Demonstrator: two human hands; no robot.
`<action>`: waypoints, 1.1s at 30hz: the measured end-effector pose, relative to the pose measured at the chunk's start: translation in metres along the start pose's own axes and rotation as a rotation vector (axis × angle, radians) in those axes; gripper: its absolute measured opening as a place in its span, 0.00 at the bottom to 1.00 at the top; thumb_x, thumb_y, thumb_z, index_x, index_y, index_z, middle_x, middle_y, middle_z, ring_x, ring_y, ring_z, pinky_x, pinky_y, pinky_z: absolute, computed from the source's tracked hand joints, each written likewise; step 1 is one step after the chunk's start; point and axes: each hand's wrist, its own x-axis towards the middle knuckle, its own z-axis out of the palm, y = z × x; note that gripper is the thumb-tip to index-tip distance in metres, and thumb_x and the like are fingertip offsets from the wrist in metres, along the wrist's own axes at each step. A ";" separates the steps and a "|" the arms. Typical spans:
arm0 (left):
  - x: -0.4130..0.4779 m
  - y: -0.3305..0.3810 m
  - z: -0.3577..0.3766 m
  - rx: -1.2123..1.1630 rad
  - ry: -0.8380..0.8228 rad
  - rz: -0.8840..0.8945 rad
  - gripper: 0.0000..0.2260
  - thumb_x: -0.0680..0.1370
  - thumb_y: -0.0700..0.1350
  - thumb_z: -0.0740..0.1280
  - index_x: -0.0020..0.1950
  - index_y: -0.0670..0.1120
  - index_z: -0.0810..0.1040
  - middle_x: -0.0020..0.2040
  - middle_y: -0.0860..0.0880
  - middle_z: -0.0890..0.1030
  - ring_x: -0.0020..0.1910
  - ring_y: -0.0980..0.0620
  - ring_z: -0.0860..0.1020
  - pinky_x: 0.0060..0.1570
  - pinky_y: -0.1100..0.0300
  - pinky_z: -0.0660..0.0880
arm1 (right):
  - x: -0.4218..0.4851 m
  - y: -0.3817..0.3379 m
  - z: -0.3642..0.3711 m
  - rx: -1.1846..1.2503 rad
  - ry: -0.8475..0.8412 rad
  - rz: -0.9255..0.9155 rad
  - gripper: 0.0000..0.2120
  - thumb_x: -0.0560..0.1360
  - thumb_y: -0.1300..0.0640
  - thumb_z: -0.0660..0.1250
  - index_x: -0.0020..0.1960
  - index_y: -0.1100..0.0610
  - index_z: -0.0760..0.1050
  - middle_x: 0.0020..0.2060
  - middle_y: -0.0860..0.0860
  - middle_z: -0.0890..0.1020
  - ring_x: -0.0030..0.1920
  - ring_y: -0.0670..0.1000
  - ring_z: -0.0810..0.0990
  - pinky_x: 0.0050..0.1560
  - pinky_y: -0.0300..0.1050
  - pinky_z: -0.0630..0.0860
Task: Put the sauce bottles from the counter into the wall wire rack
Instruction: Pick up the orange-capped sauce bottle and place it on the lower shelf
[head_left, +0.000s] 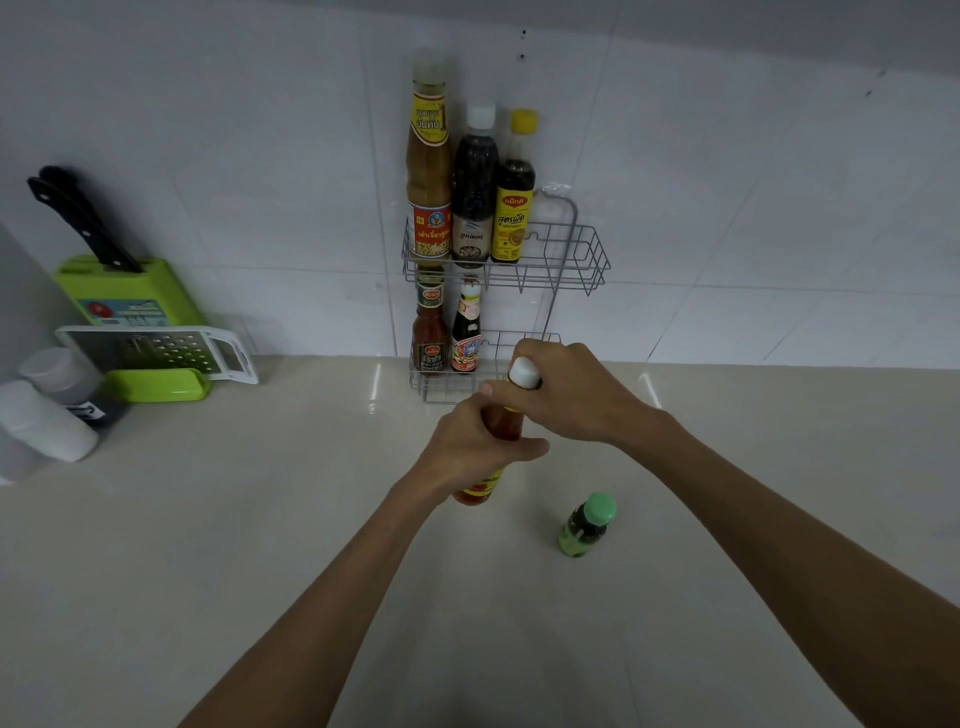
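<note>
Both hands hold an orange-red sauce bottle (503, 422) with a white cap, tilted, just in front of the lower shelf of the wall wire rack (582, 260). My left hand (475, 447) grips its body; my right hand (569, 392) grips its neck near the cap. The rack's upper shelf holds three tall bottles (471, 192). Its lower shelf holds two smaller bottles (447, 332) at the left. A small green-capped bottle (587, 525) stands on the counter to the right of my hands.
At the left wall stand a green knife block (130, 291) with a black knife, a grater (161, 348) on a green base, and white-capped containers (47, 410). The beige counter (260, 545) runs along the white tiled wall.
</note>
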 end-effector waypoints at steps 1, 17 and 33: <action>0.002 -0.001 0.001 -0.001 0.002 0.006 0.25 0.61 0.60 0.79 0.52 0.52 0.77 0.47 0.54 0.82 0.49 0.53 0.81 0.47 0.59 0.78 | 0.002 0.003 0.002 -0.020 0.015 0.011 0.16 0.72 0.34 0.66 0.38 0.42 0.65 0.34 0.47 0.77 0.36 0.49 0.78 0.34 0.45 0.73; 0.074 -0.004 -0.019 0.184 0.198 0.209 0.30 0.67 0.47 0.79 0.68 0.50 0.77 0.60 0.51 0.83 0.60 0.52 0.79 0.62 0.56 0.75 | 0.031 0.030 0.019 0.162 0.221 0.177 0.16 0.72 0.49 0.74 0.57 0.55 0.80 0.43 0.49 0.82 0.42 0.47 0.78 0.38 0.28 0.70; 0.148 -0.044 -0.029 0.355 0.107 0.049 0.23 0.74 0.43 0.71 0.69 0.43 0.74 0.66 0.44 0.78 0.66 0.44 0.75 0.61 0.57 0.72 | 0.127 0.110 0.072 0.233 0.259 0.428 0.15 0.75 0.53 0.71 0.57 0.61 0.77 0.50 0.58 0.83 0.53 0.58 0.80 0.50 0.46 0.74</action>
